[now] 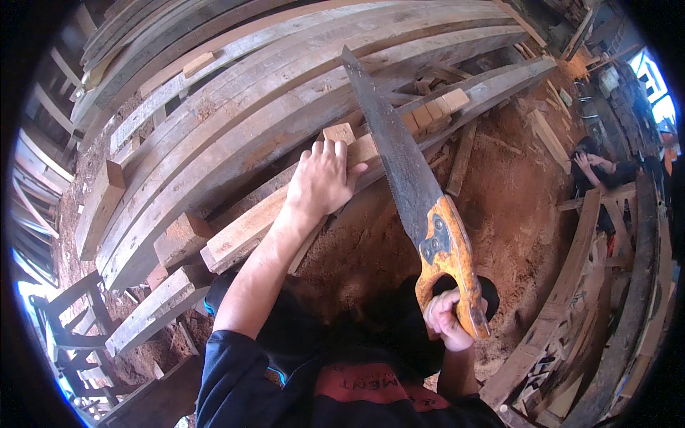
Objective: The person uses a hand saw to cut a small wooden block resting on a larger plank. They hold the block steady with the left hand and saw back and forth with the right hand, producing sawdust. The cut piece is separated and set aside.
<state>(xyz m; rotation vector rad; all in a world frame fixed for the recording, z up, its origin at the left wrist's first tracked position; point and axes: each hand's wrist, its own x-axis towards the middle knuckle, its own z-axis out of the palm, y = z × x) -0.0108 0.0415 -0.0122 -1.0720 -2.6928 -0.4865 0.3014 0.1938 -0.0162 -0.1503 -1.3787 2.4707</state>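
Observation:
My right hand (448, 319) is wrapped round the orange, worn handle of a handsaw (403, 153). The saw's long dark blade points up and away to the left, its middle passing over or beside a length of squared timber (250, 225). My left hand (325, 175) grips this timber from above, fingers over its far side. Just beyond those fingers sits a small wooden block (339, 133). To the right of the blade, several short cut blocks (437, 110) stand in a row on a beam. Whether the teeth touch the wood, I cannot tell.
Long grey beams (250, 107) lie side by side across the far side. Reddish sawdust-covered ground (506, 207) spreads to the right of the saw. A stack of planks (564, 307) lines the right edge. Another person's hands (592, 162) show at the far right.

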